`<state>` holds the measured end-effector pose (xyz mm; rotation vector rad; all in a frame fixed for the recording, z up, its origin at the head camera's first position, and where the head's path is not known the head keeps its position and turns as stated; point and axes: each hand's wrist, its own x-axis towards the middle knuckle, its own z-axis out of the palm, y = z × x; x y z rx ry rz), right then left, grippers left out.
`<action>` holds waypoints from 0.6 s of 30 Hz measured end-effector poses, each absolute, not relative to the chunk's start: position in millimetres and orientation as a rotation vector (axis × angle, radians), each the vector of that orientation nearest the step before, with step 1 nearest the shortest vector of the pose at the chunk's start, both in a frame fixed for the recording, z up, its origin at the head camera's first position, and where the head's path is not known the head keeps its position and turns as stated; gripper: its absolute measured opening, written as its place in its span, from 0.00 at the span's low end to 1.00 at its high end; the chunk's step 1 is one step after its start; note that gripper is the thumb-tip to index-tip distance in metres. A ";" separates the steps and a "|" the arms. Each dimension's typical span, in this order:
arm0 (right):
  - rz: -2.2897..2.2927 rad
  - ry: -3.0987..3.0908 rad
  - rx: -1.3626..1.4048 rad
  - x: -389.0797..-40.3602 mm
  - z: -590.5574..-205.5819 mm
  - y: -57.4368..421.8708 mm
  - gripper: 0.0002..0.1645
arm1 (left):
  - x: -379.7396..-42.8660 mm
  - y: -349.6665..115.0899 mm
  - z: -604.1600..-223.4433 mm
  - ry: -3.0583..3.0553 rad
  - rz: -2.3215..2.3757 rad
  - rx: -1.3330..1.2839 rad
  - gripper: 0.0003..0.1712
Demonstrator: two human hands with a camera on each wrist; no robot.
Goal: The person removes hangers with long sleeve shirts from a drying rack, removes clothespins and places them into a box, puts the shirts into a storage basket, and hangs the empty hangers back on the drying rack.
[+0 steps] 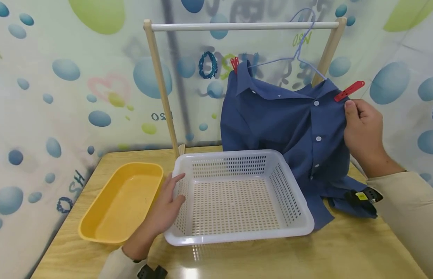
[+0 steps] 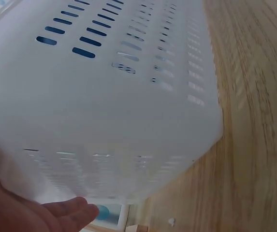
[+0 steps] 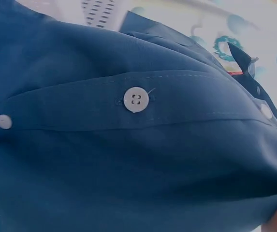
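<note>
We see the yellow tray (image 1: 123, 203), then our left hand (image 1: 165, 208), fingers loose, on the white basket (image 1: 244, 239); rightward and behind, the blue shirt (image 1: 272, 112) droops from a hanger (image 1: 299, 48), and well apart, just below a red clip (image 1: 349, 91), our right hand (image 1: 365, 130) pinches the shirt's edge

Your head camera looked forward and down over your left hand (image 1: 164, 209) and right hand (image 1: 364, 130), wide enough for the desk (image 1: 237, 263) beneath. Your left wrist camera, turned sideways, faced the white basket (image 2: 90, 113) close beside that hand; your right wrist one looked closely at the blue shirt (image 3: 104, 164). The head view shared the basket with the left, the shirt with the right.
</note>
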<state>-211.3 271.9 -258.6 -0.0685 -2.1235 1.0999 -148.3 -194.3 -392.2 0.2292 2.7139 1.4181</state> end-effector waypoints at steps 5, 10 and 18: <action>1.178 -2.083 -0.078 -208.3 -247.1 270.0 0.11 | -147.8 -193.4 -391.8 2.722 1.444 0.251 0.33; 1.321 -2.035 -0.052 -201.6 -242.3 268.1 0.13 | -147.3 -192.3 -392.8 2.749 1.463 0.252 0.31; 1.747 -1.793 0.058 -186.4 -243.2 261.7 0.15 | -146.4 -190.8 -395.3 2.785 1.522 0.282 0.32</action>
